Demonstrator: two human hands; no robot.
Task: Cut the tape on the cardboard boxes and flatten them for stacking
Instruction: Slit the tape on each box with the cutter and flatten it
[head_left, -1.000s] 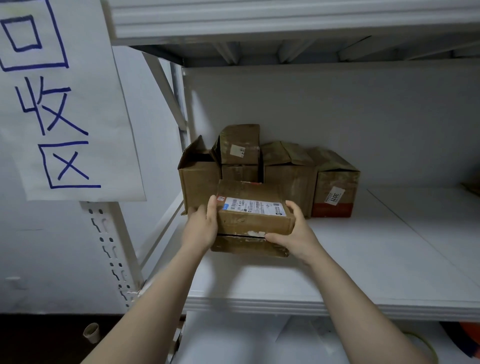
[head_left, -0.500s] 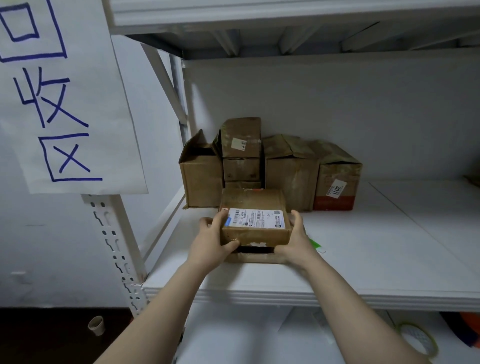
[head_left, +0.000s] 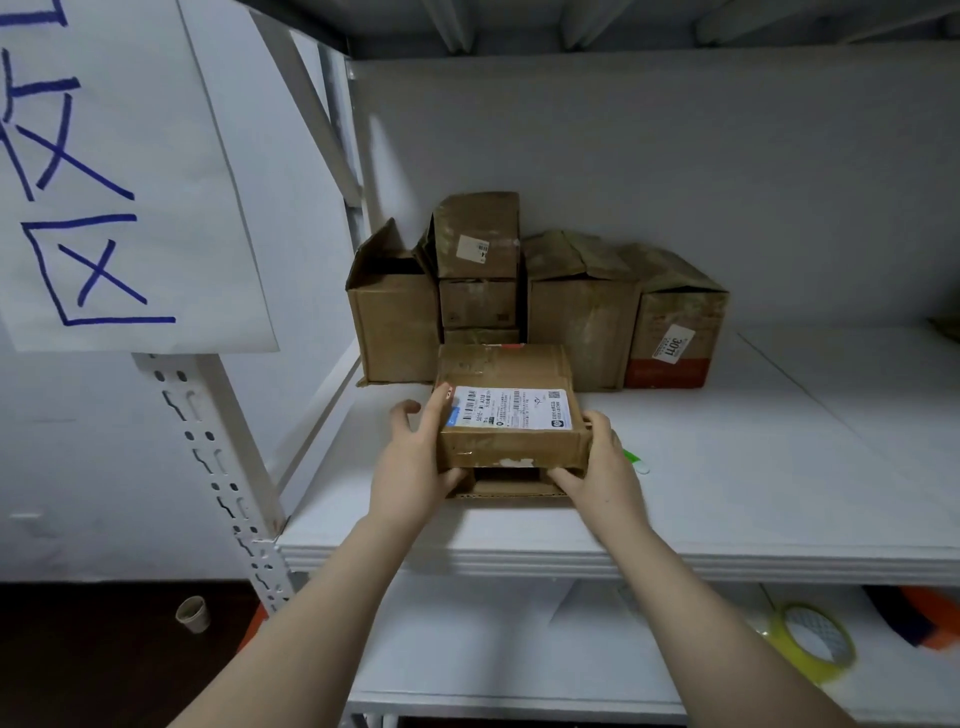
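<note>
A flat brown cardboard box (head_left: 511, 452) with a white shipping label on top sits near the front of the white shelf (head_left: 727, 467). My left hand (head_left: 415, 457) grips its left side, thumb under the front edge. My right hand (head_left: 602, 467) grips its right side. A loose cardboard flap (head_left: 506, 487) shows under the box's front. Behind it, several more brown boxes (head_left: 582, 322) stand in a row against the back wall, one open-topped (head_left: 392, 322) at the left and one with a red base and a white tag (head_left: 675, 332) at the right.
A green and white object (head_left: 635, 460) lies on the shelf just right of my right hand. A roll of yellow tape (head_left: 810, 639) lies on the lower shelf. A paper sign (head_left: 114, 171) hangs at the left, beside the perforated upright (head_left: 228, 483). A small cup (head_left: 193, 614) stands on the floor.
Both hands have drawn the labelled box toward the shelf's front edge and lower in view. The camera has tilted down, showing more of the lower shelf.
</note>
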